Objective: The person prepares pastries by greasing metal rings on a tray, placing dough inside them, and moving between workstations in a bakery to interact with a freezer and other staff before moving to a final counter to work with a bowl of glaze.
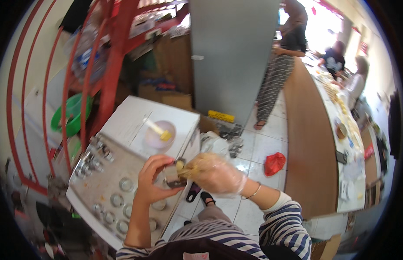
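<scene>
My left hand (151,180) is bare and curled around a small dark mould (172,175), thumb on one side and fingers wrapped over the top, so it is closed on the mould and holds it up just above the baking tray (86,195). My right hand (216,173) wears a thin clear plastic glove and sits right beside the left, its fingertips bunched together and pressed into the mould's opening, where a bit of yellow dough (180,165) shows. The glove is crumpled and blurred, so I cannot tell how much dough those fingers pinch, only that they are drawn together rather than spread.

Under my left hand and wrist the tray stretches away to my left, dusted pale, with small round metal cups (117,200) set in rows on it; several lie just below my wrist and more sit farther off toward the tray's far corner. Just beyond both hands, on the white table (127,117), stands a pale bowl (158,138) with a brush (157,129) resting in it, its yellow tip down.

Past my right hand, on the tiled floor (270,143), lies a red bag (274,163). Farther off, a person (281,65) stands by a long wooden counter (307,143).
</scene>
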`<state>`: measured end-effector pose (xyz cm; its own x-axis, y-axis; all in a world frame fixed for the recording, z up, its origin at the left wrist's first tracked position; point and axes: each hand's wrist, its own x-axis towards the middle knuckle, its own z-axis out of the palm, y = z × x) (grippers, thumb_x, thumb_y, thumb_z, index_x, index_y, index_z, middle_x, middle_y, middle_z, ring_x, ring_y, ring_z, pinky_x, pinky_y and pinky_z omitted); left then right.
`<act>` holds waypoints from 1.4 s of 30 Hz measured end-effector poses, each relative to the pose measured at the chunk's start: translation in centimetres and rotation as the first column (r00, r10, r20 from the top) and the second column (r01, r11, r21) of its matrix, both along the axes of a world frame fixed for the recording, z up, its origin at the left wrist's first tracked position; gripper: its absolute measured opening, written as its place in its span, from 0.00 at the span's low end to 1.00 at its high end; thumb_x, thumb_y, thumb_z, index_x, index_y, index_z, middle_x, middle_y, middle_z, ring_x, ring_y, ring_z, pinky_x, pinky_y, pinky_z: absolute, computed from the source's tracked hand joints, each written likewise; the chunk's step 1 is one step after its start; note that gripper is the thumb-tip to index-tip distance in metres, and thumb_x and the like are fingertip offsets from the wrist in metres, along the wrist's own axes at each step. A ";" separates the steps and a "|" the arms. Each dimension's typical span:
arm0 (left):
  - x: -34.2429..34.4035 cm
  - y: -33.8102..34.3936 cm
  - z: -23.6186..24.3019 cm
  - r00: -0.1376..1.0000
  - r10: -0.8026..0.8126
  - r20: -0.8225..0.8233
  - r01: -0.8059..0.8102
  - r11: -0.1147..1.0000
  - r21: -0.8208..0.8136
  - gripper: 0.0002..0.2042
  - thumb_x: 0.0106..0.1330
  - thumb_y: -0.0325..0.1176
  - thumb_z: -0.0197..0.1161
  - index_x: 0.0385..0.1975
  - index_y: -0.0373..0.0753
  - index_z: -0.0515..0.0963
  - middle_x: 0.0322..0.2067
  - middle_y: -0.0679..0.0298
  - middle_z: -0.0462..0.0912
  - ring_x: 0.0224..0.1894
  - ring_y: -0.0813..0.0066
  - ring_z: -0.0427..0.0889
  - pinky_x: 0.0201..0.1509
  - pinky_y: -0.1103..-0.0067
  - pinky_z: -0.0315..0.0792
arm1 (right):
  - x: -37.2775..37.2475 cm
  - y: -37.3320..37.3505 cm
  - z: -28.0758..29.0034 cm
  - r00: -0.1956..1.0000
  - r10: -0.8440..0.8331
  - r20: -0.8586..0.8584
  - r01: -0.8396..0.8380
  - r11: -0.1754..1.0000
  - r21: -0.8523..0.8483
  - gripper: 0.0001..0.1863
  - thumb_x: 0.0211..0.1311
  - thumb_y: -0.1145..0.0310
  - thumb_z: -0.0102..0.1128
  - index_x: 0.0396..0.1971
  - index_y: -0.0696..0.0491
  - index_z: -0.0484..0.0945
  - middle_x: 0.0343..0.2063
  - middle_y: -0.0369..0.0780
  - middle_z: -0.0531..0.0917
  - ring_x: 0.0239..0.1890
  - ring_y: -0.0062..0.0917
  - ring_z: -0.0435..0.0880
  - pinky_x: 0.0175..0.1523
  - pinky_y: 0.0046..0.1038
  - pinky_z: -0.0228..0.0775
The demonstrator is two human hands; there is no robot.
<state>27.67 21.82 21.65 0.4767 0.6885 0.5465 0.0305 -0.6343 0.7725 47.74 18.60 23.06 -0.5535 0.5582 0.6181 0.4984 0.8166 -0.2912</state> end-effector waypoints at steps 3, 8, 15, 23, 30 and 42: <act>0.4 -1.3 1.0 0.998 -0.055 0.004 0.055 0.998 0.027 0.30 0.30 0.25 0.71 0.40 0.36 0.68 0.40 0.60 0.68 0.43 0.71 0.71 0.46 0.77 0.69 | -0.2 -2.5 1.2 0.928 -0.201 0.312 0.253 0.958 -0.136 0.14 0.40 0.77 0.52 0.32 0.53 0.74 0.29 0.40 0.74 0.31 0.31 0.74 0.36 0.30 0.67; 2.8 -2.6 1.4 0.984 -0.148 -0.102 0.155 0.986 0.061 0.28 0.29 0.27 0.71 0.38 0.36 0.70 0.38 0.59 0.70 0.40 0.70 0.72 0.44 0.77 0.70 | 2.4 -6.6 -2.6 0.995 -0.040 0.092 0.064 0.959 -0.276 0.15 0.40 0.77 0.49 0.34 0.53 0.73 0.26 0.42 0.73 0.31 0.33 0.73 0.35 0.30 0.67; 5.8 -3.3 3.2 0.972 -0.133 -0.192 0.183 0.945 0.272 0.29 0.27 0.28 0.71 0.37 0.36 0.71 0.38 0.58 0.71 0.38 0.65 0.73 0.42 0.77 0.69 | 5.0 -8.3 0.6 0.903 -0.196 0.381 0.296 0.929 -0.222 0.13 0.43 0.74 0.49 0.33 0.55 0.71 0.27 0.42 0.73 0.32 0.34 0.73 0.37 0.30 0.66; 10.5 -4.6 2.5 0.937 -0.280 -0.208 0.311 0.941 0.132 0.28 0.27 0.29 0.72 0.36 0.37 0.72 0.36 0.59 0.72 0.37 0.68 0.74 0.40 0.79 0.69 | 10.6 -8.4 1.7 0.979 0.180 -0.094 -0.180 0.554 -0.813 0.12 0.49 0.70 0.49 0.34 0.59 0.70 0.28 0.44 0.73 0.33 0.34 0.72 0.39 0.28 0.63; 13.2 -5.6 2.8 0.923 -0.245 -0.296 0.307 0.933 0.185 0.27 0.30 0.29 0.71 0.37 0.37 0.72 0.36 0.59 0.72 0.38 0.67 0.74 0.42 0.78 0.69 | 13.9 -9.4 -0.1 0.955 -0.083 0.283 0.195 0.899 -0.393 0.15 0.49 0.70 0.47 0.39 0.57 0.69 0.31 0.45 0.74 0.35 0.37 0.73 0.39 0.31 0.65; 14.7 -5.1 2.7 0.941 -0.168 -0.293 0.199 0.977 0.076 0.27 0.29 0.30 0.72 0.36 0.37 0.72 0.36 0.60 0.72 0.38 0.68 0.73 0.41 0.78 0.69 | 16.9 -10.8 -0.4 0.996 -0.066 -0.067 0.039 0.936 -0.350 0.12 0.47 0.75 0.48 0.35 0.59 0.71 0.30 0.45 0.74 0.33 0.37 0.74 0.39 0.30 0.67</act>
<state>42.33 16.67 24.30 0.7348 0.5214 0.4338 0.1141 -0.7254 0.6788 64.64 7.79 22.63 -0.4763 0.7730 0.4190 0.5030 0.6304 -0.5913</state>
